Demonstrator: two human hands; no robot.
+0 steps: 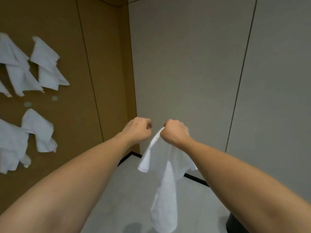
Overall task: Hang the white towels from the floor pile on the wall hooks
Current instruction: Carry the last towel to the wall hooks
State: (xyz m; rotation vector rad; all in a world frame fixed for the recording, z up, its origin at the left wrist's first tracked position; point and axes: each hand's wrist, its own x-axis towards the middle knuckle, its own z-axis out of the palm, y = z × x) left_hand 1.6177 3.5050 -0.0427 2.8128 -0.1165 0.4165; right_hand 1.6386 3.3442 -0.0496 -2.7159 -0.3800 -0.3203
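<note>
The right hand (175, 132) is closed into a fist around the top corner of a white towel (165, 182). The fingers are curled tight, and a small bit of cloth comes out of the fist on its left side. The rest of the towel hangs down freely below the hand, in front of the grey wall (193, 64) and above the pale floor (121, 190). Its lower end reaches near the bottom edge of the view. One fold of the towel spreads to the left and another goes behind the right forearm.

The left hand (138, 130) is just beside the right one, at the same height, with a small gap between them. Its fingers are also curled into a fist. I cannot tell if it holds any part of the towel; no cloth is visible inside it, and the towel edge begins to the right of it.

On the far left, on the brown wall (75, 106), several hung towels (47, 64) are already in place, in an upper row and a lower row. Between the rows, two small round hooks (54, 98) on the wall are bare.

At the near right, beside the right forearm, a dark round object (235, 224) stands on the floor; it is cut by the frame.
</note>
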